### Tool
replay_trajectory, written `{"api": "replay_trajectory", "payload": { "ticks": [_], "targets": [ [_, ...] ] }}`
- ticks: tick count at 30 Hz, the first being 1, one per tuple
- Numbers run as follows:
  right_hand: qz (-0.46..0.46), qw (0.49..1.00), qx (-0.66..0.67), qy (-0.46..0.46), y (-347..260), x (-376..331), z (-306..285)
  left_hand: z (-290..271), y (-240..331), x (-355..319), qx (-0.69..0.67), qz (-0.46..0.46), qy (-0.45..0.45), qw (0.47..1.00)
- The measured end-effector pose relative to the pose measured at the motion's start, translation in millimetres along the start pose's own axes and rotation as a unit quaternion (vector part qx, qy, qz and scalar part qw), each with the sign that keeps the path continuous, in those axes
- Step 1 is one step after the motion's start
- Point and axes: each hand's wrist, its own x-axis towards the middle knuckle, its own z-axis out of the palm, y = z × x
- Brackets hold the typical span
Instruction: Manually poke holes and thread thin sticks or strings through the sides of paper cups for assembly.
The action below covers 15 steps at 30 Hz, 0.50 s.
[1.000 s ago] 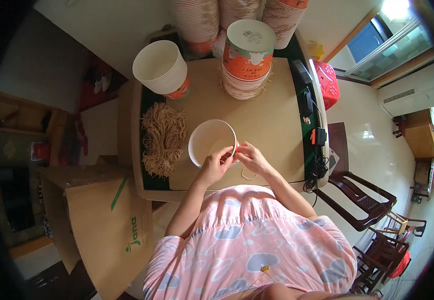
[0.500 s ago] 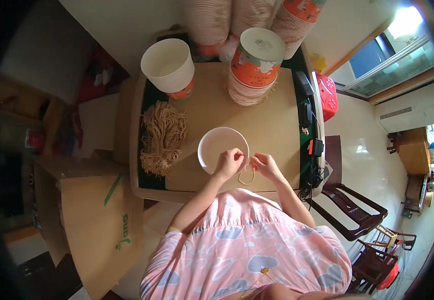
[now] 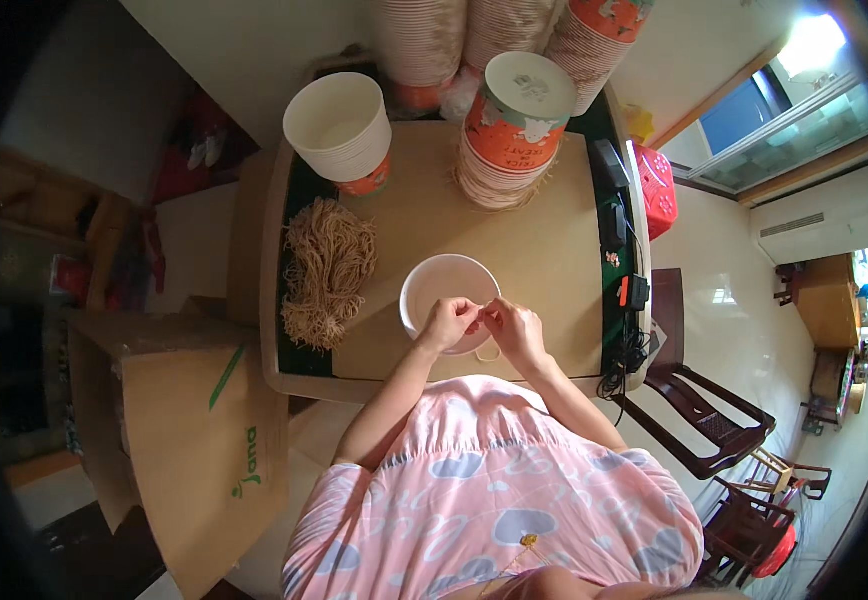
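A white paper bucket (image 3: 424, 290) stands in front of me on the table, mouth up. Above its near right rim, my left hand (image 3: 450, 325) and my right hand (image 3: 518, 335) meet with fingertips pinched together. A thin beige cord (image 3: 490, 354) hangs in a small loop below the fingers; the part between the fingertips is hidden. To the left lies a loose bundle of beige cords (image 3: 329, 265). A stack of nested white buckets (image 3: 339, 135) stands mouth up behind it. At the far right of the board, printed orange buckets (image 3: 516, 130) are stacked upside down, cord ends sticking out around them.
Tall bucket stacks (image 3: 419, 45) line the wall behind the table. Black adapters and cables (image 3: 634, 293) run along the table's right edge, with a red plastic stool (image 3: 656, 190) beyond. An open cardboard box (image 3: 199, 440) is at the left, a dark wooden chair (image 3: 699, 415) at the right.
My right hand has moved left and up to meet my left hand at the bucket's rim. The hanging cord loop now shows smaller. The view has shifted slightly.
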Motion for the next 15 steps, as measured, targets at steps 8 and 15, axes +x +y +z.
{"api": "replay_trajectory", "payload": {
  "ticks": [8,15],
  "targets": [
    [0.003,1.000,0.006,0.006,-1,-4,2,7,-8,6,-0.016,-0.014,0.024,1.000],
    [-0.014,0.998,0.052,0.019,4,-7,4,5,-5,14,-0.197,-0.133,-0.004,0.971]
  ]
}}
